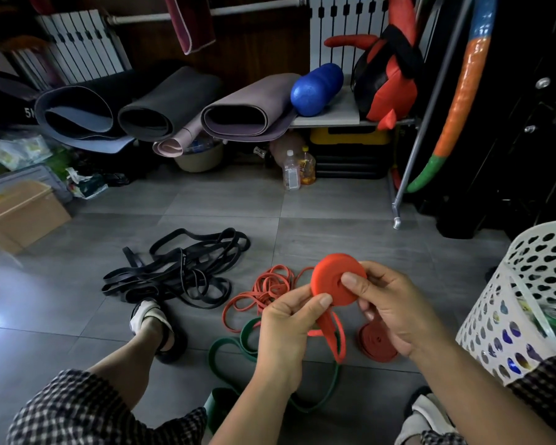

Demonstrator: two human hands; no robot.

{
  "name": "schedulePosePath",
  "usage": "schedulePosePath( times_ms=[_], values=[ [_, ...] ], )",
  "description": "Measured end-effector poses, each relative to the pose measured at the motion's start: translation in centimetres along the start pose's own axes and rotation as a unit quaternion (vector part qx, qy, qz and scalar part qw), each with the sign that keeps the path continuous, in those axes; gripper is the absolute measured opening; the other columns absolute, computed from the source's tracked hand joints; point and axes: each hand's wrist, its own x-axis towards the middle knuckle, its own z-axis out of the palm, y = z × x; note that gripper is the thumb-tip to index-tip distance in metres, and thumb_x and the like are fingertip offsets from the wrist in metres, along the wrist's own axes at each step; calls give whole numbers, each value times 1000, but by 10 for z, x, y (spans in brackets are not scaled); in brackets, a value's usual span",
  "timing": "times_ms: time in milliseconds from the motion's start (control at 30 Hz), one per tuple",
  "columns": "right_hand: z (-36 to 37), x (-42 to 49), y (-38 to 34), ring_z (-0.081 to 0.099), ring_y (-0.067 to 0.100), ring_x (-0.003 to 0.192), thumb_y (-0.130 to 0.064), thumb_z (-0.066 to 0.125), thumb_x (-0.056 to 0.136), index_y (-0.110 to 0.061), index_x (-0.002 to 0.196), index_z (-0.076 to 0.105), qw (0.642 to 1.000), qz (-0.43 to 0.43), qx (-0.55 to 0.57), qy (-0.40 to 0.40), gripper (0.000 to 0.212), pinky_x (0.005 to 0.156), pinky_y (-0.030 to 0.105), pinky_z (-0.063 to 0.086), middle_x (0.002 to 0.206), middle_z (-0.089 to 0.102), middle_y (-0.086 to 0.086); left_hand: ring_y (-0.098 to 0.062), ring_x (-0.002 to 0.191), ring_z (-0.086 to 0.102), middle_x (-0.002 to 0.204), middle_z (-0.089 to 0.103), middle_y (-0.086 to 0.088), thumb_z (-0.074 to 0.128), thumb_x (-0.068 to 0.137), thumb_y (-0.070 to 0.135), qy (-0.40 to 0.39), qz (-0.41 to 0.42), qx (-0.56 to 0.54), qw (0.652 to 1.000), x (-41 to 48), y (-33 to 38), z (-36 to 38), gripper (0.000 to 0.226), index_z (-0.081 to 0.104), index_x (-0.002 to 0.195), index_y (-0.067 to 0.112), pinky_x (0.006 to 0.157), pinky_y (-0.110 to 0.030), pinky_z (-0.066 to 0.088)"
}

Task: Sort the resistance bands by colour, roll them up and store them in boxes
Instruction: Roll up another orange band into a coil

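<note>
red roll (337, 279): red resistance band wound into a flat disc, held in the air above the floor (334, 226), between both hands
right hand (389, 306): grips red roll, thumb flat on its face near the centre, fingers behind
left hand (286, 329): pinches red roll at its lower left edge, thumb where the free tail leaves
free tail (329, 332): hangs below red roll, a loop not yet wound in
step (judged): winding on the last of the band; boxing not begun
risk 1: roll springs open. Only finger pressure holds the rubber layers, so a thumb lifting to regrip lets the turns slacken
risk 2: centre pushes out into a cone. Right thumb sits near the hub, and too hard a push would telescope it
risk 3: tail snags. It dangles over the green band (238, 345) below red roll and could drag it up
risk 4: colours remix. Loose red bands (267, 289) lie lower left of red roll and seem to overlap the green band; black bands (180, 268) lie further left, apart
finished roll (377, 343): darker red, flat on the floor lower right of red roll; nothing secures it, so it may loosen
cardboard box (23, 213): far left of red roll, well apart; a bare roll could unwind on the way there
white basket (533, 300): right of red roll, seems to hold cans, probably not for bands
</note>
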Motion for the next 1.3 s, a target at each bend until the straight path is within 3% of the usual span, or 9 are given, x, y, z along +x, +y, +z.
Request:
schedulePosePath(
  times_ms=[133, 233, 367, 467, 600, 700, 800, 1133, 1300],
  values=[
    [13, -2, 15, 39, 4, 38, -29, 70, 59, -13, 70, 68, 990, 22, 138, 23, 20, 36, 14, 36, 49, 45, 1, -31, 75, 51, 81, 62, -21, 74, 60, 33, 18, -8, -62, 998, -2, -10, 11, 33, 74, 86, 13, 67, -38, 45],
    [14, -1, 16, 47, 5, 41, -26, 71, 62, -12, 75, 67, 992, 49, 119, -16, 20, 40, 15, 40, 54, 54, 1, -24, 73, 48, 77, 59, -16, 72, 74, 15, 34, 0, -70, 997, -2, -12, 8, 8, 74, 82, 16, 58, -26, 41],
    [-10, 9, 6, 53, 0, 47, -17, 69, 75, -25, 94, 61, 985, 8, -170, -41, 23, 46, 11, 40, 84, 62, -2, -20, 73, 54, 76, 64, -14, 65, 77, 15, 32, 67, 160, 984, 5, -9, -15, 7, 68, 80, 9, 67, -29, 46],
    [-23, 9, -3, 47, 0, 57, -35, 77, 63, -44, 99, 57, 912, -101, -383, -107, 43, 59, 10, 37, 94, 58, -14, -18, 80, 62, 83, 69, -6, 63, 78, 23, -43, 128, 428, 894, 10, -5, -28, 19, 70, 92, 13, 77, -31, 46],
    [-19, 5, -4, 53, -4, 71, -47, 75, 67, -31, 82, 69, 833, -157, -511, -145, 23, 61, 16, 33, 77, 58, -28, -3, 66, 56, 66, 61, 14, 57, 72, 29, -70, 146, 442, 882, 6, 3, -22, 18, 69, 85, 28, 69, -21, 44],
    [-18, 4, -6, 57, -3, 62, -46, 76, 64, -29, 74, 69, 906, -142, -381, -116, 21, 60, 12, 39, 70, 65, -16, -8, 72, 66, 73, 72, 6, 69, 77, 7, -42, 83, 258, 962, 6, 9, -18, 25, 71, 73, 31, 73, -21, 52],
    [-14, 1, -10, 59, -5, 57, -18, 72, 63, -18, 76, 68, 973, -63, -188, -116, 13, 57, 8, 44, 61, 68, -11, -10, 68, 65, 72, 72, 2, 64, 78, -7, -61, 55, 183, 980, 5, 13, -18, 28, 71, 80, 20, 68, -19, 53],
    [3, -5, -3, 37, 0, 35, -5, 60, 82, -13, 76, 65, 1000, -5, -18, 16, 11, 36, 10, 29, 40, 49, -9, -27, 74, 58, 83, 69, -18, 78, 67, 15, 13, 2, 19, 1000, -2, 4, -3, 22, 74, 88, 10, 64, -29, 48],
    [15, -10, 0, 49, 3, 40, -4, 53, 86, -6, 79, 66, 992, 43, 118, 14, 15, 36, 12, 38, 51, 58, -4, -22, 75, 62, 83, 70, -13, 66, 77, 7, 36, 24, -12, 999, -2, 5, 2, 17, 71, 92, 9, 68, -26, 52]
  ],
)
